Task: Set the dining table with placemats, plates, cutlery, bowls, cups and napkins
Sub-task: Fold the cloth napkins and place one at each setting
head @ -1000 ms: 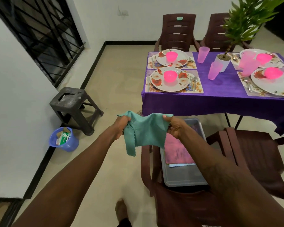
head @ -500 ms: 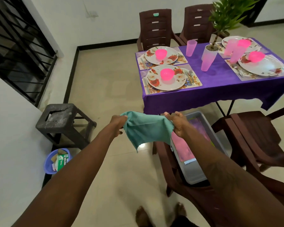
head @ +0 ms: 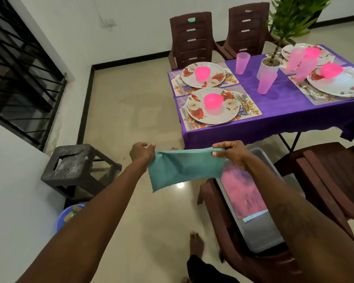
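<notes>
A teal napkin (head: 183, 167) hangs stretched between my hands, in the air in front of the table. My left hand (head: 141, 152) pinches its left top corner and my right hand (head: 231, 151) pinches the right top corner. Behind it stands the table with a purple cloth (head: 284, 117). On the near-left placemat (head: 251, 111) sit a floral plate (head: 196, 113) with a pink bowl (head: 213, 101), a knife on the left and a fork and spoon on the right. Pink cups (head: 266, 82) stand mid-table. A grey bin (head: 260, 231) holds a pink napkin (head: 241, 193).
The bin rests on a brown chair (head: 219, 211) under my right arm, with another chair (head: 333, 180) to its right. A dark stool (head: 74, 164) and a blue bucket (head: 66, 216) stand at the left wall. A potted plant (head: 270, 66) stands mid-table. My bare foot (head: 196, 242) is on the floor.
Both hands pulled the teal napkin taut and spread it wider. The view shifted, bringing the table closer and more to the right.
</notes>
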A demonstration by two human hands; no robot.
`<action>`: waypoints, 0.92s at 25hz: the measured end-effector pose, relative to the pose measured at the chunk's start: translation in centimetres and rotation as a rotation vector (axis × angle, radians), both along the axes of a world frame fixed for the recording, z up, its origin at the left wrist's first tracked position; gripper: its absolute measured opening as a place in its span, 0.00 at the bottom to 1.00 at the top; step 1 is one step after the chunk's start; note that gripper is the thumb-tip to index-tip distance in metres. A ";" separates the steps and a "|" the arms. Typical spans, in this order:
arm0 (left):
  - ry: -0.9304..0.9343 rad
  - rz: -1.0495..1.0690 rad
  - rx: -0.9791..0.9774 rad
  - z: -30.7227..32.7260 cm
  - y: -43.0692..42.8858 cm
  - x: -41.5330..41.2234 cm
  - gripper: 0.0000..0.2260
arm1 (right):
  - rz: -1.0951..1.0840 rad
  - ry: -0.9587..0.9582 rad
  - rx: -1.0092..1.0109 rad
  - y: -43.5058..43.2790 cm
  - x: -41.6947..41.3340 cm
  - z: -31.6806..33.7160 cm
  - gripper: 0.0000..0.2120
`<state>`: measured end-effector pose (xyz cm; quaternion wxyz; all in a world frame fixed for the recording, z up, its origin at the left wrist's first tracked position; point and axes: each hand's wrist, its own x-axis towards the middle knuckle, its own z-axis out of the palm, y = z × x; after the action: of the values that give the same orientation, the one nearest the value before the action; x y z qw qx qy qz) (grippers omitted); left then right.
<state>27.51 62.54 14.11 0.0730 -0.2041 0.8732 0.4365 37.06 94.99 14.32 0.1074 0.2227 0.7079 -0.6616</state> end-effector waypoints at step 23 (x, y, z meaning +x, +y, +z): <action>0.284 -0.715 -0.263 2.0 0.6 -20.1 0.09 | -0.066 0.178 0.270 3.3 -14.8 0.5 0.11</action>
<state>7.37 63.10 16.12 0.0720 0.1673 0.9390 0.2919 22.30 98.34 14.83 -0.0084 0.1989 0.7892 -0.5809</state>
